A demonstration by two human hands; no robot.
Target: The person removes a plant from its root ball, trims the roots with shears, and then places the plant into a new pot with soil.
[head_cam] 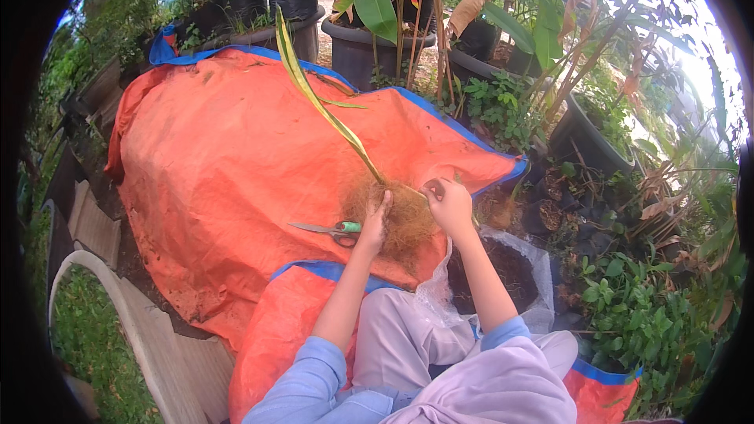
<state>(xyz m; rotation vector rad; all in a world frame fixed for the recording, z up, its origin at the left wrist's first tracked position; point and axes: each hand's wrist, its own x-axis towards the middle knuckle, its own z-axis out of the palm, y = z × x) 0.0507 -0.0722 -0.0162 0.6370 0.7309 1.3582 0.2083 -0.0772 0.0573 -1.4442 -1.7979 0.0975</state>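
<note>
A long, narrow green-and-yellow leaf [318, 103], which looks like a snake plant's, rises from a clump of brown coconut-like fibre [412, 218]. My left hand [376, 224] grips this clump from its left side, thumb on top near the leaf's base. At the clump's upper right, my right hand [450, 206] has its fingers pinched on a thin yellowish strip [422, 191]; whether it is a leaf or a strand I cannot tell. Left of my left hand, scissors [315, 228] with dark handles lie on the orange tarpaulin [235, 159], against a spool of green thread [351, 227].
An open white sack [542, 271] of dark soil stands beside my right forearm. Large potted plants [380, 56] line the tarpaulin's far edge. Leafy plants [630, 300] crowd the right side. Corrugated sheets [147, 330] border grass at the left. A cut leaf piece [341, 104] lies farther back.
</note>
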